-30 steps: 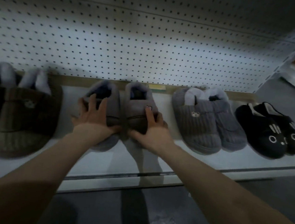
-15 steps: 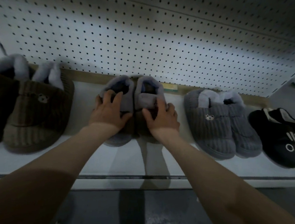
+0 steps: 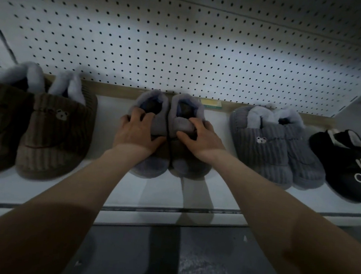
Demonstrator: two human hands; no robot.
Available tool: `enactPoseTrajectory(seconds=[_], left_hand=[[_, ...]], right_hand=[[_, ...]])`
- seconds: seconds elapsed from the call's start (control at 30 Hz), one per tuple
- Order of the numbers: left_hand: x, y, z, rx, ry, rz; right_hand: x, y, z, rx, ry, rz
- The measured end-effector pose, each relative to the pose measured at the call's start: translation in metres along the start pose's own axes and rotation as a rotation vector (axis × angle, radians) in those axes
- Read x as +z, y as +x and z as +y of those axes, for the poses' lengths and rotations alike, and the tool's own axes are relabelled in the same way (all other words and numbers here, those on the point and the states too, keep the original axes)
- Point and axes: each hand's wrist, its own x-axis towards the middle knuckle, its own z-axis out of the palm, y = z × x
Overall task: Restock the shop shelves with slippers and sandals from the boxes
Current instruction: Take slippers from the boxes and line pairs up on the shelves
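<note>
Compared with before, the left hand [image 3: 138, 133] and right hand [image 3: 202, 138] sit higher on the grey slippers [image 3: 185, 166], fingers curled round each collar, and the pair stands on the shelf [image 3: 111, 120].

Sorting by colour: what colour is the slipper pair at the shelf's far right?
The far-right pair is black with white markings; head view.

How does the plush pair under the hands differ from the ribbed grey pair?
The plush pair is smooth; the ribbed grey pair is corded, with a paler collar and bear patch. The left hand and right hand grip the plush pair; the ribbed grey pair sits untouched. Both point heels toward the pegboard.
</note>
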Motion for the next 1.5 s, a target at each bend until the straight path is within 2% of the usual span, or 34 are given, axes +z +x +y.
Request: enactPoseTrajectory(seconds=[0.33, 0.47, 0.6, 0.73, 0.8, 0.87, 0.93, 1.03, 1.2, 1.5], left_hand=[[0.001, -0.005, 0.008, 0.006, 0.05, 0.002], [0.002, -0.003, 0.03, 0.121, 0.102, 0.037], [0.006, -0.004, 0.064, 0.29, 0.115, 0.086], [0.016, -0.001, 0.11, 0.432, 0.096, 0.159], [0.023, -0.001, 0.138, 0.466, 0.045, 0.104], [0.031, -0.002, 0.169, 0.518, 0.013, 0.037], [0.04, -0.001, 0.198, 0.559, -0.042, -0.06], [0.056, 0.001, 0.233, 0.548, -0.064, -0.243], [0.079, 0.007, 0.255, 0.517, -0.037, -0.37], [0.094, 0.007, 0.255, 0.505, -0.082, -0.326]], right_hand=[[0.0, -0.008, 0.002, 0.042, 0.003, -0.01], [-0.02, -0.019, 0.019, 0.034, 0.0, 0.146], [-0.047, -0.038, 0.055, -0.01, -0.105, 0.321], [-0.074, -0.064, 0.101, -0.041, -0.216, 0.425], [-0.093, -0.076, 0.122, 0.02, -0.278, 0.437], [-0.109, -0.087, 0.145, 0.177, -0.334, 0.385], [-0.117, -0.098, 0.168, 0.36, -0.288, 0.324], [-0.114, -0.111, 0.198, 0.485, -0.146, 0.302], [-0.125, -0.115, 0.228, 0.499, -0.013, 0.217], [-0.113, -0.11, 0.24, 0.492, 0.069, 0.253]])
